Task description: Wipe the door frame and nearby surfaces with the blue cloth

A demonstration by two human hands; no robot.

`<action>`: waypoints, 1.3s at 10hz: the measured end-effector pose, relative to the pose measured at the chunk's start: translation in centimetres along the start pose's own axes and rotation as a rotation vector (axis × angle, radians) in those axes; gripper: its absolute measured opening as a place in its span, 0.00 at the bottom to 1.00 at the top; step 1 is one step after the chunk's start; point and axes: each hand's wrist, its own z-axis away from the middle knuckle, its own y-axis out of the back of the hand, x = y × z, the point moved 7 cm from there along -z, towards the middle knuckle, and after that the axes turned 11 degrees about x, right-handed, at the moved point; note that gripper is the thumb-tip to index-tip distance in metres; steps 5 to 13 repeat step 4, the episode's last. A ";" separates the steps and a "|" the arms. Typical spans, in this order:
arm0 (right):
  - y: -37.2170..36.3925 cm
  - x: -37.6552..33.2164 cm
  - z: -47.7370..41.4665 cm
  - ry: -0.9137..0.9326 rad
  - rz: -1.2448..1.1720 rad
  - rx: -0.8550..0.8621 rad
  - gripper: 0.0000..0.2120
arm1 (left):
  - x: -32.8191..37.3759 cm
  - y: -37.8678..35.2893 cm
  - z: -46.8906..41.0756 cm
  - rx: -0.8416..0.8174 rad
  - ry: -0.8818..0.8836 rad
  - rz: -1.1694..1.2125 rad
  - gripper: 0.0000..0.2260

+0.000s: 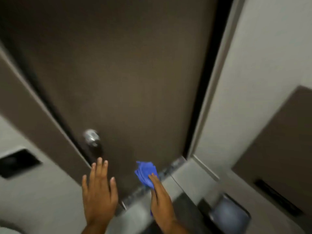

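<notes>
The right hand (pixel 160 200) is clamping the blue cloth (pixel 146 173) in its grip, bunched and creased, low against the brown door (pixel 126 81). The left hand (pixel 98 188) is hovering with fingers spread, holding nothing. Judging by this, the door frame (pixel 212 92) is looking unwiped, so most of the job is remaining.

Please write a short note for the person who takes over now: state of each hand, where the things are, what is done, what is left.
Left hand: open, fingers spread, empty, low before the brown door, below the metal knob.
Right hand: grip shut on the blue cloth, bunched, near the door's bottom edge; contact with the door unclear because of blur.
Done: cannot tell, no wiped marks show.
Left: door frame on the right and the grey wall beside it.
</notes>
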 end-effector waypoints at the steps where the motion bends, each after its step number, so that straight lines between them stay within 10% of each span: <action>1: 8.1 11.1 2.1 -0.259 0.006 0.121 0.26 | 3.4 -6.5 7.8 -0.266 0.010 0.066 0.31; 4: 27.6 32.7 -0.2 -0.589 0.323 0.383 0.30 | 12.3 -19.4 25.6 -0.714 0.077 0.212 0.32; 13: 27.6 32.7 -0.2 -0.589 0.323 0.383 0.30 | 12.3 -19.4 25.6 -0.714 0.077 0.212 0.32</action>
